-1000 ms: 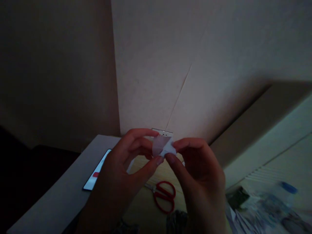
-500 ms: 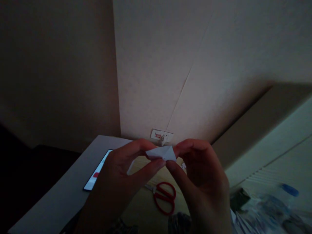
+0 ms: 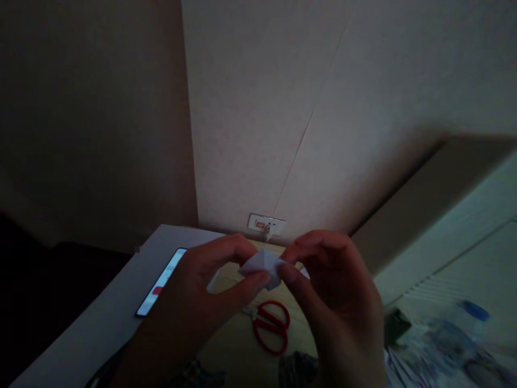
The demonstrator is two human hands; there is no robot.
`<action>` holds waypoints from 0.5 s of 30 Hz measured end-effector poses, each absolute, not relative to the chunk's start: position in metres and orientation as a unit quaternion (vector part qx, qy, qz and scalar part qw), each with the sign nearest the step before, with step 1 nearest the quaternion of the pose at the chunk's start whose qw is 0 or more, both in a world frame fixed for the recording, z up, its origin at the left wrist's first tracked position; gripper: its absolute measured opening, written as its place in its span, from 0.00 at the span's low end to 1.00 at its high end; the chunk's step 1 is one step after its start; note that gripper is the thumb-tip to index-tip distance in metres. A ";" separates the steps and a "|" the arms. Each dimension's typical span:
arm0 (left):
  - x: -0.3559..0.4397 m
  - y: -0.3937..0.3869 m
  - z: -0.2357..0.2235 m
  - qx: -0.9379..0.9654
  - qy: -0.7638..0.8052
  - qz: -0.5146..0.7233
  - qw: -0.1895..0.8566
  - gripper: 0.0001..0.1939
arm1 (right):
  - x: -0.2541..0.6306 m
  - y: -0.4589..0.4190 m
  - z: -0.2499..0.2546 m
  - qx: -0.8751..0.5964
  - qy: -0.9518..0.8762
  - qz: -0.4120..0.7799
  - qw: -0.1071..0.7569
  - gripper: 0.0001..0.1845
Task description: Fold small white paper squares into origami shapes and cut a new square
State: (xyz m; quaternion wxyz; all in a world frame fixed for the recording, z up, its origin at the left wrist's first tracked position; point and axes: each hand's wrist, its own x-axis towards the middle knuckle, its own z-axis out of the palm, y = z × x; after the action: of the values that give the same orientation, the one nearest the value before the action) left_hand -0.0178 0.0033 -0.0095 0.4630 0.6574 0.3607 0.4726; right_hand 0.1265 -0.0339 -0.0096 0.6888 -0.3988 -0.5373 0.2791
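In dim light, both hands pinch a small folded piece of white paper (image 3: 262,264) above the table. My left hand (image 3: 202,302) grips its left side between thumb and fingers. My right hand (image 3: 335,302) pinches its right side, thumb tip against the paper. The paper hangs in the air in front of a wall socket (image 3: 265,223).
Red-handled scissors (image 3: 271,325) lie on the wooden tabletop (image 3: 234,345) under my hands. A lit phone (image 3: 159,283) rests on the grey ledge (image 3: 100,328) to the left. Papers and a blue-capped item (image 3: 472,310) crowd the right side. Walls stand close behind.
Both hands have lowered a little with the paper. The paper has gone from an upright flap to a flatter, folded shape pressed between the thumbs.
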 end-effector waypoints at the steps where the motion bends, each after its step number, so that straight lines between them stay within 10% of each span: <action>1: -0.019 0.004 -0.010 0.672 0.352 0.461 0.461 0.05 | 0.127 -0.034 -0.010 -0.397 -0.538 0.281 0.689 0.15; 15: -0.018 0.005 -0.002 0.649 0.334 0.489 0.478 0.07 | 0.127 -0.034 -0.005 -0.425 -0.551 0.272 0.665 0.12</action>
State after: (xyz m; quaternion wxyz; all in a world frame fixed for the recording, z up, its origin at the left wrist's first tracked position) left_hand -0.0179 0.0045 -0.0022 0.4779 0.6489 0.3339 0.4889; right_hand 0.1269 -0.0344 -0.0047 0.6648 -0.4252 -0.5509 0.2717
